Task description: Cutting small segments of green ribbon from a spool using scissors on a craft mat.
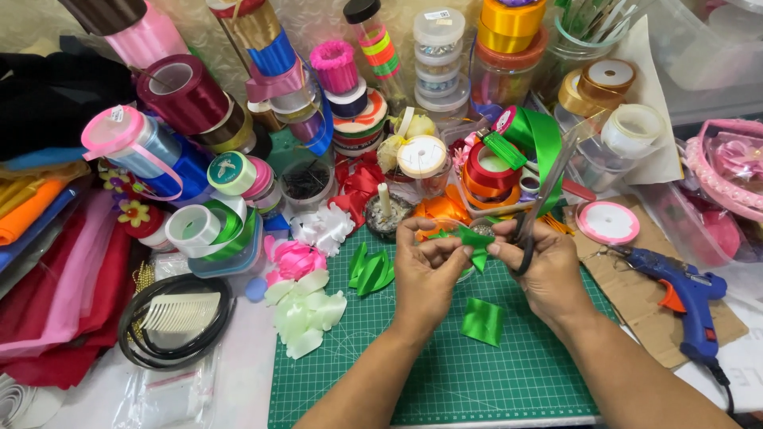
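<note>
While both hands pinch the folded green ribbon (474, 238) between them above the mat's (445, 373) far edge, the right hand (544, 266) also grips scissors (531, 226), the left hand (425, 266) equally close.

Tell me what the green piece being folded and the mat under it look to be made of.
The green piece, pinched by both hands, looks like satin ribbon: glossy sheen, crisp folds. The green mat seems to be matte rubbery plastic, printed with a fine grid.
</note>
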